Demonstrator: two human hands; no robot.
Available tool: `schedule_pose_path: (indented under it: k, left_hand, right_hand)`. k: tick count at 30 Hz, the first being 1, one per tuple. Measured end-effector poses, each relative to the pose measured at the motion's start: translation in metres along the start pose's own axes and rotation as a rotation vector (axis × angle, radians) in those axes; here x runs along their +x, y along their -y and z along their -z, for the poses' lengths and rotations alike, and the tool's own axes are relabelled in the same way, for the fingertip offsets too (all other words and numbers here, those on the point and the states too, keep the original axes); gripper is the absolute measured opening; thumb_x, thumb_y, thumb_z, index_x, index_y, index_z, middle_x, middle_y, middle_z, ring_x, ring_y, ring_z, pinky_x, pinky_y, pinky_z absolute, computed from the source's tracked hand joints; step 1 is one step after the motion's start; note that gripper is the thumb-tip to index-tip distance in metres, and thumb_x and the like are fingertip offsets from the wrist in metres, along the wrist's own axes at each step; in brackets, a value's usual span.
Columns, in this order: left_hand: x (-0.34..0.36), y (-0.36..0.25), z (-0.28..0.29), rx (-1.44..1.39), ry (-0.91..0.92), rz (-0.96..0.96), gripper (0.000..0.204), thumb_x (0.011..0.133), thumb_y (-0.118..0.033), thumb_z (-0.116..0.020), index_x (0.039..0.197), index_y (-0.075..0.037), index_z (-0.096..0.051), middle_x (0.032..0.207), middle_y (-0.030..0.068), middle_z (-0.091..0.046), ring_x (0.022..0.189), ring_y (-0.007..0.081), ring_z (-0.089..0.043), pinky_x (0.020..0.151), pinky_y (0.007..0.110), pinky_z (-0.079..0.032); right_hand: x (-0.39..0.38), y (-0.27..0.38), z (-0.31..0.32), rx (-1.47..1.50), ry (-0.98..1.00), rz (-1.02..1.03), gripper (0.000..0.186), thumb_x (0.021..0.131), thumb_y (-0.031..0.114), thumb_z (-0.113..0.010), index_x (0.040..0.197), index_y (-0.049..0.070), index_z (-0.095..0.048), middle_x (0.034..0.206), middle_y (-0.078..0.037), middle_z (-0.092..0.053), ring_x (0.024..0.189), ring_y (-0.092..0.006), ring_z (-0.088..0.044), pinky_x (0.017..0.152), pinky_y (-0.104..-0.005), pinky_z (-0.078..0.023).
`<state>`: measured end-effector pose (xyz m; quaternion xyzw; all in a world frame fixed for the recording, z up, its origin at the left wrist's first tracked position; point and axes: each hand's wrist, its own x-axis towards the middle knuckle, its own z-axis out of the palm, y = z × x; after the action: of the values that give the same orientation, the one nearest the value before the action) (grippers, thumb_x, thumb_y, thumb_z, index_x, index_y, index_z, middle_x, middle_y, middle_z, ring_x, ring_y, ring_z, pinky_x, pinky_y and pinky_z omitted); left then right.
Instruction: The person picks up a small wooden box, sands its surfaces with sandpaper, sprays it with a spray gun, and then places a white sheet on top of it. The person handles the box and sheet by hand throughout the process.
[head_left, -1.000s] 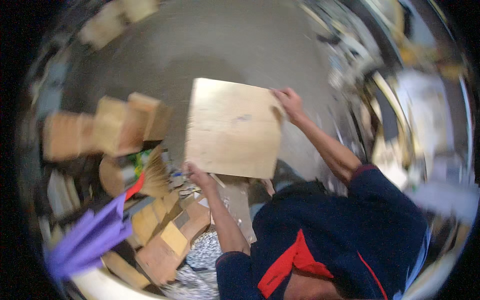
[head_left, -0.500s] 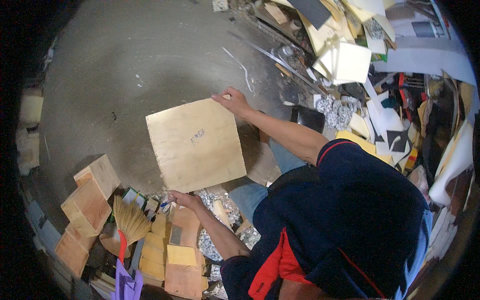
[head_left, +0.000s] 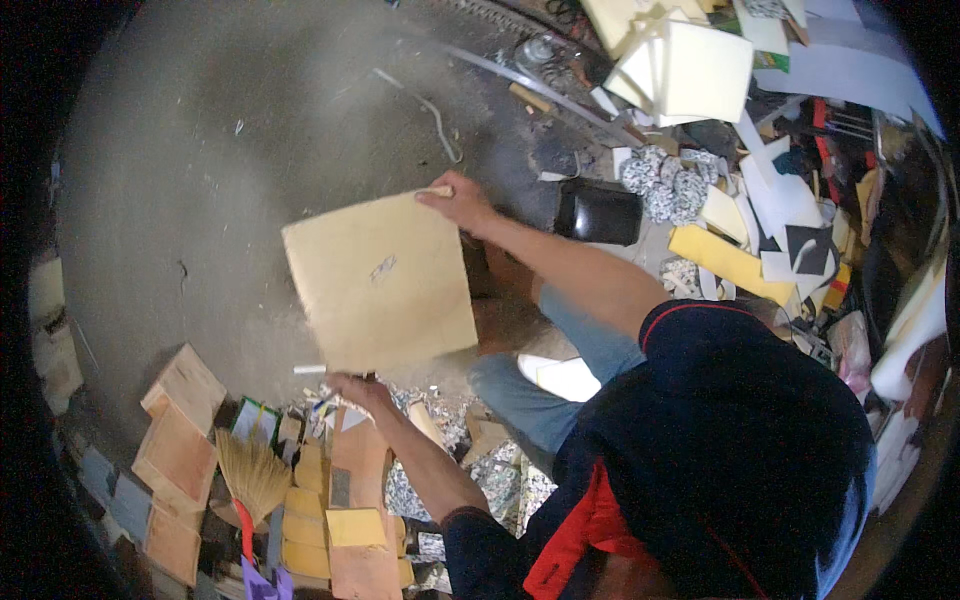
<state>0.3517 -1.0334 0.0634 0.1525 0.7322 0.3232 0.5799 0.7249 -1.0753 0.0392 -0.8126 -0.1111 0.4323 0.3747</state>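
A square, pale tan board (head_left: 385, 285) with a small handwritten mark is held over the grey floor. My right hand (head_left: 462, 203) grips its upper right corner, fingers closed round the edge. By the lower left edge is my left hand (head_left: 360, 393), its fingers curled and blurred. A thin blue pen-like thing (head_left: 321, 406) sticks out from that hand; whether the fingers also grip the board I cannot tell. A short white strip (head_left: 310, 369) lies by the board's lower left corner.
Wooden boxes (head_left: 180, 445), a straw brush (head_left: 253, 470) and yellow blocks (head_left: 310, 530) stand lower left. A black tray (head_left: 598, 213), speckled foam pieces (head_left: 668, 188) and white foam sheets (head_left: 705, 75) lie right. A metal strip (head_left: 530, 85) crosses the floor behind.
The view has shifted. The board sits slightly further left, still in my right hand. The short white strip, the whole black tray and a white piece by my legs have come into sight.
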Motion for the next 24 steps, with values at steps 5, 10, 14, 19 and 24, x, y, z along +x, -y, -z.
schedule_pose_path:
  k: [5,10,14,19,24]
  left_hand:
    - [0.002,0.005,0.017,0.238,-0.087,-0.112,0.056,0.101,-0.048,-0.042,0.147,-0.018,-0.032,0.144,0.0147,-0.044,0.128,0.0316,-0.048,0.088,0.050,-0.050]
    - [-0.030,0.030,0.077,0.506,-0.048,-0.176,0.033,0.099,-0.030,-0.050,0.122,-0.007,-0.053,0.099,0.0116,-0.066,0.094,0.0240,-0.064,0.069,0.034,-0.048]
    - [-0.096,0.075,0.106,0.864,0.130,-0.334,0.022,0.095,-0.021,-0.052,0.096,0.000,-0.058,0.081,0.0216,-0.065,0.079,0.0340,-0.066,0.069,0.039,-0.049]
    - [-0.194,0.095,0.122,1.104,0.600,-0.261,0.028,0.086,-0.017,-0.058,0.110,-0.002,-0.061,0.101,0.0233,-0.064,0.097,0.0407,-0.061,0.085,0.047,-0.047]
    - [-0.254,0.089,0.143,1.042,0.962,-0.432,0.029,0.082,-0.016,-0.063,0.109,-0.007,-0.065,0.099,0.0202,-0.062,0.096,0.0405,-0.059,0.086,0.047,-0.047]
  right_hand:
    - [0.005,-0.079,0.013,-0.612,0.084,0.129,0.084,0.073,0.055,-0.074,0.134,0.001,-0.050,0.124,-0.025,-0.061,0.117,-0.0363,-0.058,0.097,-0.0436,-0.047]
    - [-0.062,-0.127,0.062,-0.826,0.533,0.115,0.073,0.073,0.046,-0.072,0.128,0.001,-0.056,0.125,-0.024,-0.060,0.115,-0.0387,-0.058,0.098,-0.0458,-0.046]
    - [-0.135,-0.137,0.105,-1.065,0.739,0.127,0.069,0.075,0.047,-0.071,0.127,0.003,-0.058,0.116,-0.023,-0.064,0.106,-0.0380,-0.063,0.093,-0.0421,-0.050]
    - [-0.211,-0.105,0.144,-1.072,0.834,0.085,0.077,0.071,0.050,-0.078,0.131,0.007,-0.057,0.117,-0.017,-0.066,0.097,-0.0302,-0.067,0.084,-0.0384,-0.053]
    - [-0.256,-0.080,0.159,-1.005,1.144,-0.094,0.052,0.075,0.036,-0.079,0.117,0.008,-0.065,0.098,-0.012,-0.072,0.085,-0.0218,-0.068,0.075,-0.0365,-0.053]
